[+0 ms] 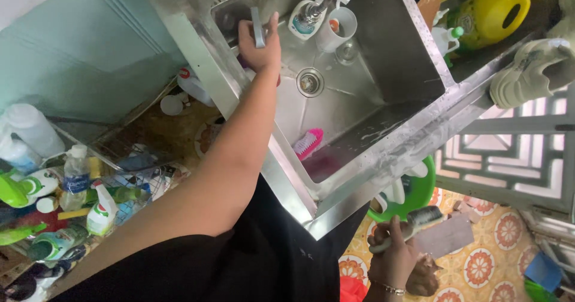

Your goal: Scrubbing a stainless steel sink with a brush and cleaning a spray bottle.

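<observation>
My left hand [259, 49] reaches over the near rim of a steel sink [383, 56] and grips a grey tap lever [257, 23]. The flexible faucet [312, 10] hangs just right of it, above a white mug [337, 29]. My right hand [392, 259] is low beside the sink's corner, closed around the handle of a scrub brush [419, 220] with dark bristles. A pink brush [308, 142] lies in the basin near its front wall, below the drain [309, 82].
A wire rack [141, 146] at the left holds several spray and cleaner bottles [99, 209]. Behind the sink stands a yellow jug [491, 11]; a white shoe [530, 68] rests on the ledge. A green basin [419, 194] sits on the patterned tile floor [497, 248].
</observation>
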